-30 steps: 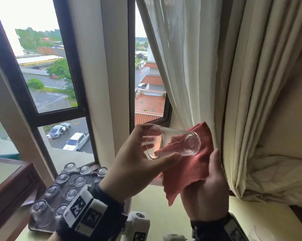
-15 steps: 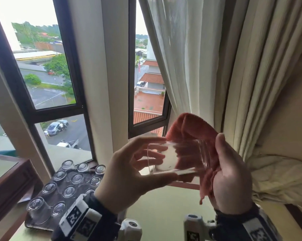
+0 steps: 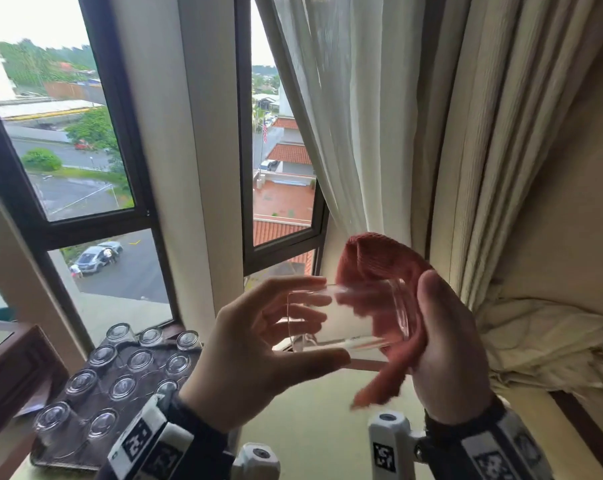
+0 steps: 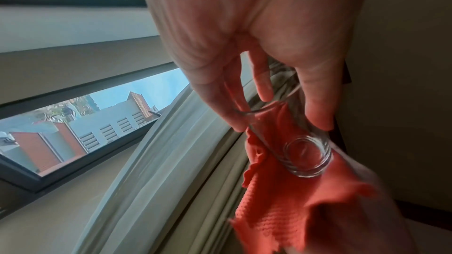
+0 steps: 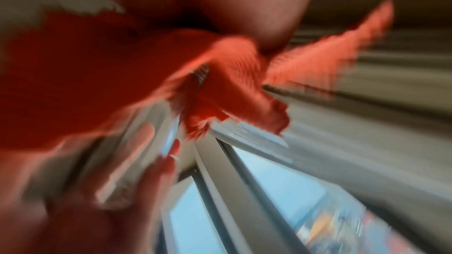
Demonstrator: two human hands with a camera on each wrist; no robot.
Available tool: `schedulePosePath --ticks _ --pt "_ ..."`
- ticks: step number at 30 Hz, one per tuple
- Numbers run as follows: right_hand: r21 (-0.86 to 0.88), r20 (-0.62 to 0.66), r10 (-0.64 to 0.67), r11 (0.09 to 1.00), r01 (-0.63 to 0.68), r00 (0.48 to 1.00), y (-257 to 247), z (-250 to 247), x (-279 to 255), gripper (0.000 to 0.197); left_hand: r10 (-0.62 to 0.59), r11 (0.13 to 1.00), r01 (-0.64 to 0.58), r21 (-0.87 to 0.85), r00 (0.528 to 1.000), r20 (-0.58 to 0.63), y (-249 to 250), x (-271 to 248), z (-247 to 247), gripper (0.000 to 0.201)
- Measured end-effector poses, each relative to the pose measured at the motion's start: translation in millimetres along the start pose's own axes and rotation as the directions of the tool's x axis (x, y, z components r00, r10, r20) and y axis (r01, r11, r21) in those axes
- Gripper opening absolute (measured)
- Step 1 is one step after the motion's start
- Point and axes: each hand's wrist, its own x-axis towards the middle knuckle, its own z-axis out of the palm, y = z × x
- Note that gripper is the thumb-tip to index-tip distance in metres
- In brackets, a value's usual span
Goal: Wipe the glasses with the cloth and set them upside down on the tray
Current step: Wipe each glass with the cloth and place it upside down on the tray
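I hold a clear drinking glass (image 3: 348, 315) sideways in the air before the window. My left hand (image 3: 269, 341) grips it near the rim, thumb under and fingers over; its thick base (image 4: 307, 156) shows in the left wrist view. My right hand (image 3: 445, 344) holds the red cloth (image 3: 379, 258) wrapped round the glass's base end, and a cloth corner (image 3: 376, 389) hangs below. The right wrist view is blurred, showing only the cloth (image 5: 97, 76) and my left hand's fingers (image 5: 156, 163). The dark tray (image 3: 68, 459) at lower left carries several glasses (image 3: 139, 360) standing upside down.
A dark-framed window (image 3: 140, 216) fills the back, with pale curtains (image 3: 431, 133) hanging at the right and bunched on the sill. A brown wooden edge (image 3: 12, 372) stands left of the tray. The pale sill top (image 3: 314, 420) lies under my hands.
The glass has turned from mouth-toward-me to lying level. My right hand has come up and folded the cloth over the glass's base end; both hands sit slightly lower in view.
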Motion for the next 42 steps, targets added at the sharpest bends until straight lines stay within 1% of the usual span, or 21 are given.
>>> schedulePosePath --ticks 3,5,7,8,10,12,14,16,18,20,22,23,25,27,29,31,33,34,37,39,42 --pt "0.274 0.01 0.213 0.939 -0.207 0.977 4 -2 -4 0.062 0.016 1.0 -0.016 -0.01 1.0 -0.006 -4 2 3 0.072" --pt "0.22 -0.04 0.227 0.952 -0.213 0.973 15 7 -15 0.068 0.007 1.0 -0.007 0.001 0.998 -0.056 -8 6 4 0.073" --pt "-0.027 -0.059 0.087 0.996 -0.089 0.994 21 18 -25 0.084 -0.011 1.0 0.014 0.024 0.995 -0.1 -10 9 3 0.074" --pt "-0.191 -0.019 -0.039 0.981 0.034 0.999 21 23 -26 0.082 -0.021 0.999 0.024 0.031 0.994 -0.111 -12 10 2 0.074" --pt "-0.421 0.127 -0.271 0.856 0.299 0.954 13 26 -20 0.058 -0.039 0.999 0.042 0.027 0.994 -0.1 -13 10 1 0.073" --pt "-0.462 0.164 -0.366 0.792 0.399 0.916 5 21 -7 0.044 -0.041 0.999 0.042 0.023 0.998 -0.04 -14 7 1 0.071" --pt "-0.362 0.044 -0.267 0.894 0.264 0.963 1 10 2 0.052 -0.029 1.0 0.029 -0.006 1.0 0.008 -13 3 3 0.07" --pt "-0.16 -0.071 0.009 0.987 -0.021 0.997 -1 2 5 0.081 -0.011 0.999 0.011 -0.052 1.0 -0.004 -13 0 5 0.07" --pt "0.02 -0.049 0.214 0.977 -0.213 0.976 4 1 0 0.08 -0.005 0.997 0.001 -0.08 0.999 -0.051 -16 0 7 0.07" --pt "0.112 -0.049 0.263 0.96 -0.256 0.964 16 11 -11 0.081 -0.027 0.993 0.013 -0.114 0.993 -0.118 -21 4 6 0.072" --pt "-0.032 -0.032 0.112 0.993 -0.114 0.993 25 26 -25 0.09 -0.062 0.993 0.044 -0.112 0.986 -0.156 -24 9 5 0.072" --pt "-0.18 -0.018 -0.045 0.983 0.041 0.999 30 31 -27 0.078 -0.077 0.995 0.065 -0.08 0.984 -0.162 -25 11 5 0.07" --pt "-0.391 0.1 -0.286 0.869 0.302 0.953 29 33 -20 0.052 -0.104 0.994 0.1 -0.032 0.984 -0.148 -27 12 3 0.07" --pt "-0.448 0.175 -0.341 0.808 0.383 0.924 28 25 -4 0.043 -0.117 0.993 0.118 0.003 0.988 -0.099 -27 10 0 0.07" --pt "-0.43 0.131 -0.28 0.848 0.309 0.951 24 10 7 0.039 -0.135 0.991 0.135 0.009 0.991 -0.024 -26 6 0 0.068" --pt "-0.171 0.03 0.012 0.985 -0.007 0.999 16 1 13 0.053 -0.152 0.988 0.152 -0.038 0.988 0.01 -26 3 2 0.066" --pt "0.127 0.049 0.242 0.961 -0.247 0.969 17 -5 12 0.055 -0.16 0.98 0.161 -0.116 0.987 0.016 -28 1 6 0.064" --pt "0.238 0.071 0.295 0.923 -0.303 0.953 20 -5 10 0.057 -0.169 0.973 0.167 -0.163 0.986 0.0 -29 1 8 0.064" --pt "0.438 0.087 0.375 0.818 -0.374 0.923 30 4 2 0.079 -0.215 0.944 0.192 -0.269 0.975 -0.062 -35 2 16 0.076" --pt "0.373 -0.02 0.371 0.865 -0.337 0.929 43 7 -3 0.089 -0.272 0.923 0.239 -0.301 0.96 -0.072 -34 5 24 0.087" --pt "0.247 -0.078 0.3 0.93 -0.273 0.951 49 13 -6 0.084 -0.352 0.906 0.329 -0.266 0.935 -0.043 -30 9 36 0.076"
